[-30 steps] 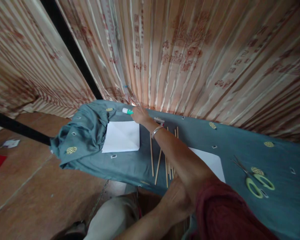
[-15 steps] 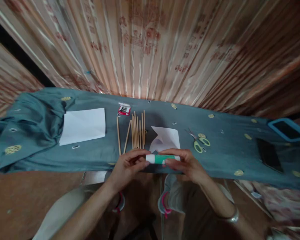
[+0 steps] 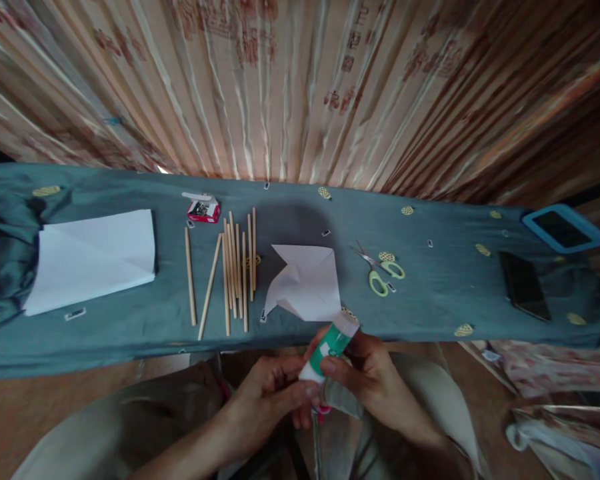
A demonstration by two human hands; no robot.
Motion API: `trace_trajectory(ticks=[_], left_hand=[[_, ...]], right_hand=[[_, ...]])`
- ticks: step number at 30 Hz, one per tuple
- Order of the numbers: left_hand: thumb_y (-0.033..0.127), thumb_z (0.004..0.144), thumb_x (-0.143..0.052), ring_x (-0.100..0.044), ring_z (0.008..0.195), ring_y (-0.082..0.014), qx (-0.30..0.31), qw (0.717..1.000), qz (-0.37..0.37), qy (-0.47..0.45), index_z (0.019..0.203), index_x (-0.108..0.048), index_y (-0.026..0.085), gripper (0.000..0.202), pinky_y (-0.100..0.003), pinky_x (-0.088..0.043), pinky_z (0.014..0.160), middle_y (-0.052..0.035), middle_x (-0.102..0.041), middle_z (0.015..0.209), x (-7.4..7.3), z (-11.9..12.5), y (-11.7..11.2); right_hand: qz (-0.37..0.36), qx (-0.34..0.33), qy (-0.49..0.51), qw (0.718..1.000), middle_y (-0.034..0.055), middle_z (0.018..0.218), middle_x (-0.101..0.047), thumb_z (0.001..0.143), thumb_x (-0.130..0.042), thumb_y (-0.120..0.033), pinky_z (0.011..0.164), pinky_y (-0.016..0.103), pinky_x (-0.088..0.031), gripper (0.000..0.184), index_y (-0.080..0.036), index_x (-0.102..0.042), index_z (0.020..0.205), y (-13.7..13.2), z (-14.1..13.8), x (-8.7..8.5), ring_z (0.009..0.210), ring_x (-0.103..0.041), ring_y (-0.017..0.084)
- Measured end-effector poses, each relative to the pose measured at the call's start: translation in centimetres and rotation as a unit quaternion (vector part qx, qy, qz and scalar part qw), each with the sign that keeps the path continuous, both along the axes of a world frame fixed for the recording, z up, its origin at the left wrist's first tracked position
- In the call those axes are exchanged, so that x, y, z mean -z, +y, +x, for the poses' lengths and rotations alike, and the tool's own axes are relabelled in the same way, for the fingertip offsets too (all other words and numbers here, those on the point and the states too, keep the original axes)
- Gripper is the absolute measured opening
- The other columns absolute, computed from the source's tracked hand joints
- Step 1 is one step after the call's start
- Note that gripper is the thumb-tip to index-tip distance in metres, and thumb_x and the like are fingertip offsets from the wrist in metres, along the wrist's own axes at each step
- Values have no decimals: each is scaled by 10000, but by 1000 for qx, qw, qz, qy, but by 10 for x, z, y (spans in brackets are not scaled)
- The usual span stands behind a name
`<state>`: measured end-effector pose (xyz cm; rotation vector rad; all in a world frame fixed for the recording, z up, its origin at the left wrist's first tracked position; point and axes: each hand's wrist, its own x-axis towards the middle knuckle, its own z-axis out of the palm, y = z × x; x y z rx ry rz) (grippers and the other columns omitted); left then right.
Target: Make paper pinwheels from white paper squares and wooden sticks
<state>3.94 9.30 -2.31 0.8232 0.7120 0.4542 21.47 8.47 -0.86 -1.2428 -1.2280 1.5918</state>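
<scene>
Tilted between my two hands is a green and white glue stick (image 3: 333, 345), held just off the table's front edge. My left hand (image 3: 267, 393) has its fingers closed on the lower white end. Around the green middle and upper part wraps my right hand (image 3: 373, 373). Just beyond the glue stick lies a folded white paper piece (image 3: 307, 283) with pointed corners. Scissors (image 3: 379, 272) with green handles rest to its right, blades partly apart. Several thin wooden sticks (image 3: 237, 273) lie to the left of the folded paper.
White paper sheets (image 3: 97, 260) lie at the left on the blue-green cloth (image 3: 430, 293). A small open red box (image 3: 203, 209) sits behind the sticks. At the right are a dark phone (image 3: 524, 285) and a blue-framed tablet (image 3: 563, 227). A curtain (image 3: 300, 100) hangs behind.
Both hands have drawn the glue stick back off the table toward me. It has turned from level to tilted, right end up. The view has shifted to the right.
</scene>
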Motion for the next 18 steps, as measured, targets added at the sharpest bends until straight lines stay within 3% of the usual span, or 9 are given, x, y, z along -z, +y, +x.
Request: trace_trajectory(ticks=[6,11,14,18], left_hand=[[484,845,-588,-462,504,-77,3,994,76,77,758,-594,154,342,-191,-373,500,43,-516,581,0,1,7],[391,910,-536,-548,570,-112,29,958,211,190,853,-638,160,259,-213,-419,533,16,-574,637,8,-8,5],[369,929,-531,-604,696,-137,19,920,330,210,936,-652,198,209,-239,-481,621,-3,-613,768,8,-15,6],[306,954,-500,-615,965,-171,-9,842,484,237,1098,-605,238,190,-300,-540,819,-49,-599,1056,12,-24,11]], right_hand=[[24,99,-27,994,24,756,-702,804,-686,-456,637,327,-516,205,-252,-690,822,5,2,0,689,-639,206],[66,271,-1,960,1,687,-699,815,-671,-472,570,281,-507,229,-247,-691,779,23,24,5,602,-613,152],[44,247,39,967,14,745,-729,800,-688,-457,562,275,-534,208,-251,-699,776,38,30,9,613,-635,146],[29,211,62,975,11,830,-747,763,-726,-401,653,294,-589,179,-248,-697,850,65,26,14,701,-690,150]])
